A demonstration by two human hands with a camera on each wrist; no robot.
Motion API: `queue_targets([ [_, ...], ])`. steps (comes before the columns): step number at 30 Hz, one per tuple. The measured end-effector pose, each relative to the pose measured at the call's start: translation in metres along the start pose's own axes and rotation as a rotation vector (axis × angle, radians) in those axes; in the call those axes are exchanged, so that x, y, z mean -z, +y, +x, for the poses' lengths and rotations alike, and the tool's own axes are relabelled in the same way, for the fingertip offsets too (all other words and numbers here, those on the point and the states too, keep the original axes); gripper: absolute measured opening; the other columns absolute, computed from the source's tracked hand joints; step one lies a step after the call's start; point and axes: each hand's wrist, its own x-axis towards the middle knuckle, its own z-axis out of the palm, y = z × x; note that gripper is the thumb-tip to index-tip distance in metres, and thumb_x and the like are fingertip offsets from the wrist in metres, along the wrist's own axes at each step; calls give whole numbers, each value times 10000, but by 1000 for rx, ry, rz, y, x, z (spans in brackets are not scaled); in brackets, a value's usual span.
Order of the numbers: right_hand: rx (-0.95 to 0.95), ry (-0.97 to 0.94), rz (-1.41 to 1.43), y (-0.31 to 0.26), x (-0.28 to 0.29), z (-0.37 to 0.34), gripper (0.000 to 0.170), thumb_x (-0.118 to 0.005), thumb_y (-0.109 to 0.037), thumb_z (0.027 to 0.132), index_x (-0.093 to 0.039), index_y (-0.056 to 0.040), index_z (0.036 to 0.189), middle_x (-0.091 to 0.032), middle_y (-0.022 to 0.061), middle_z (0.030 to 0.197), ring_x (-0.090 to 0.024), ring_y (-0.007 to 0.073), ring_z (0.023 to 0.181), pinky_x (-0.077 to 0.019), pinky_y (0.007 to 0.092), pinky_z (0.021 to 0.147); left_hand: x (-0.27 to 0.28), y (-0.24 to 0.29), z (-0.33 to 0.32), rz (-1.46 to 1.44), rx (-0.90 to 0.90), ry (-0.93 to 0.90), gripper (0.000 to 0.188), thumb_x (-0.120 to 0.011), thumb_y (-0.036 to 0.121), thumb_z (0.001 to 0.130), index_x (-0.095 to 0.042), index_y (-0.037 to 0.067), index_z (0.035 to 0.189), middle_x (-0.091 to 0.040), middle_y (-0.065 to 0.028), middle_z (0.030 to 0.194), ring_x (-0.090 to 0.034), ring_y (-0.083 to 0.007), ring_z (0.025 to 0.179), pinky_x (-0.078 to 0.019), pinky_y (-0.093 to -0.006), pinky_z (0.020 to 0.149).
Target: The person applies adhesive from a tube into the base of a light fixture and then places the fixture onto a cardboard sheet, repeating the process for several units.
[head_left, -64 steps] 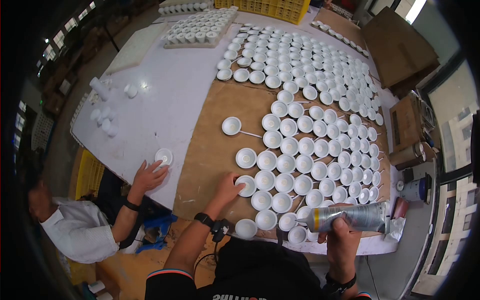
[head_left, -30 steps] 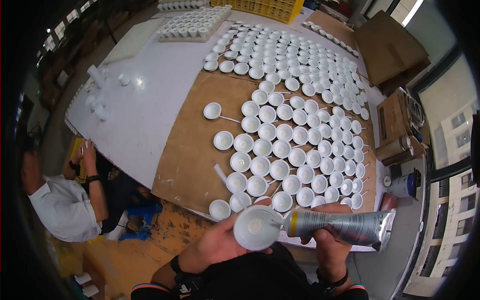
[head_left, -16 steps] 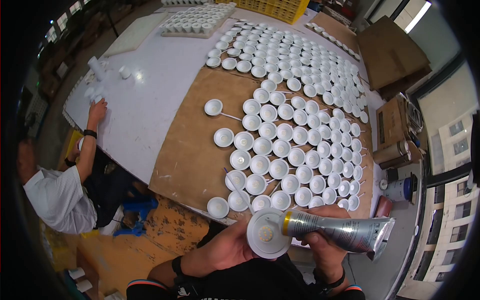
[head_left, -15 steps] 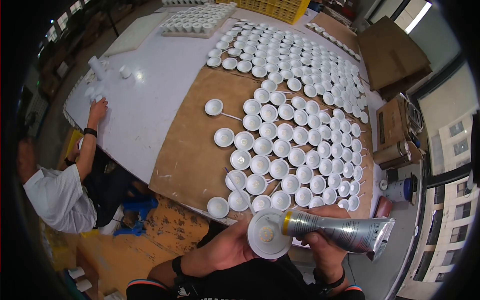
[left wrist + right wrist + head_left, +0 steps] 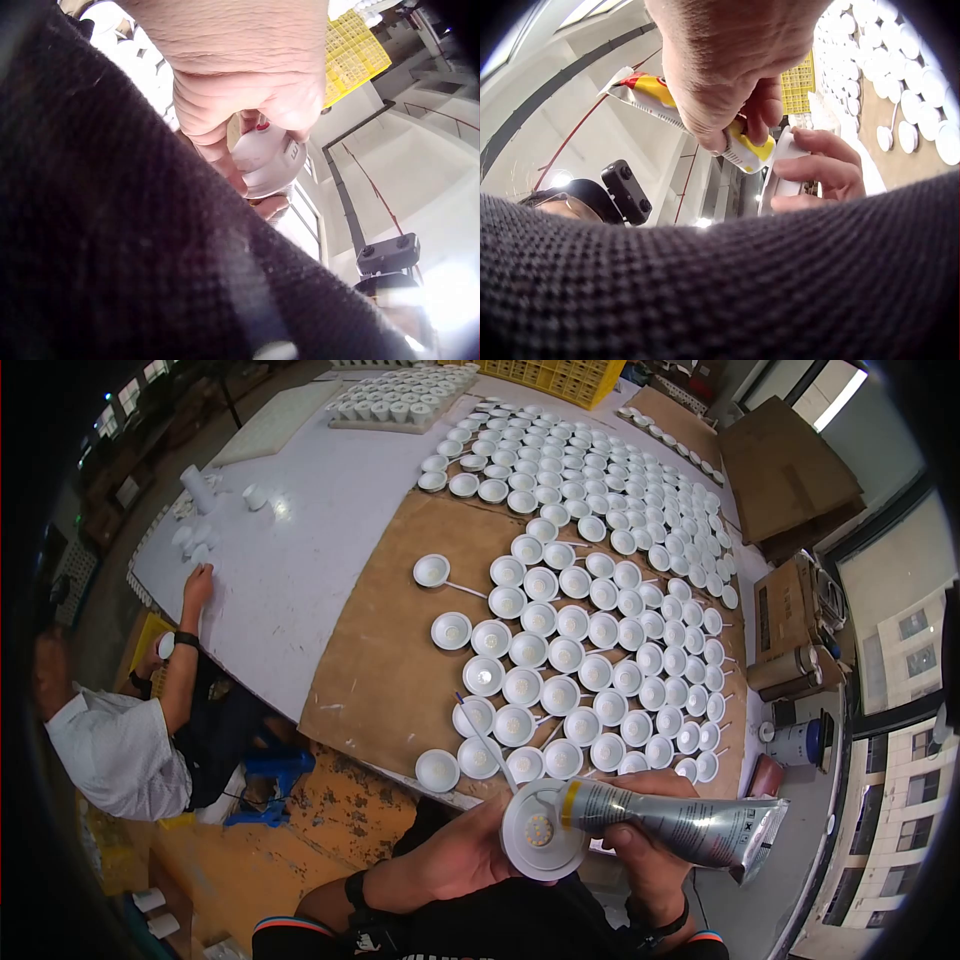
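My left hand (image 5: 455,862) holds a white round LED downlight (image 5: 536,862) by its edge, low in front of my chest. Its face is turned up, showing a ring of small yellow LED dots, and a thin wire sticks out past its rim. In the left wrist view, fingers and thumb curl round the white back of the downlight (image 5: 266,161). My right hand (image 5: 652,870) grips a silver squeeze tube (image 5: 680,825) with a yellow band, its nozzle end inside the downlight's rim. The right wrist view shows the tube (image 5: 654,94) in red and yellow.
Many similar downlights (image 5: 527,650) lie in rows on brown cardboard (image 5: 350,660) over the white table (image 5: 300,560). A tray of white cups (image 5: 395,405) and a yellow crate (image 5: 555,378) stand at the back. Another person (image 5: 120,750) sits at the left, one hand on the table edge.
My left hand picked a downlight off the cardboard and brought it under the tube's nozzle, then shifted slightly right. The other person's hand left a downlight and moved to the far-left table edge.
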Motion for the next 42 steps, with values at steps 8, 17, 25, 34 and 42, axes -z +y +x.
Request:
queue_targets([
  [8,68,-33,-47,-2,1,-1,317,-629,-100,676,-518,-23,963,-528,88,936,-483,176,862,-370,290,769,0,-2,0,-22,-7,-12,536,-256,430,853,-246,28,1207,-412,-128,1141,-471,-233,1003,-432,-365,821],
  [17,67,-49,-65,-7,2,-1,319,-628,-92,674,-518,-23,964,-524,89,942,-476,184,881,-362,299,783,1,-4,-1,-30,-16,-35,557,-267,447,844,-245,26,1207,-413,-133,1142,-475,-243,997,-436,-369,810],
  [25,102,37,-125,-1,1,-1,320,-647,-115,652,-520,5,920,-540,106,868,-510,183,767,-406,290,689,-15,2,-1,200,8,187,595,-246,497,824,-213,75,1242,-377,-147,1178,-443,-302,1022,-417,-449,798],
  [34,98,77,-322,-13,3,2,269,-637,-175,661,-571,-5,858,-542,88,820,-499,182,716,-386,298,658,-10,7,2,113,-155,102,530,-345,356,850,-168,57,1250,-333,-98,1202,-402,-200,1074,-391,-365,859],
  [42,150,-121,-562,-31,7,14,215,-649,-80,636,-577,-18,829,-553,79,765,-520,171,674,-409,289,613,-17,13,5,314,-338,99,562,-465,253,818,-179,41,1253,-326,-88,1211,-375,-183,1098,-374,-331,867],
])
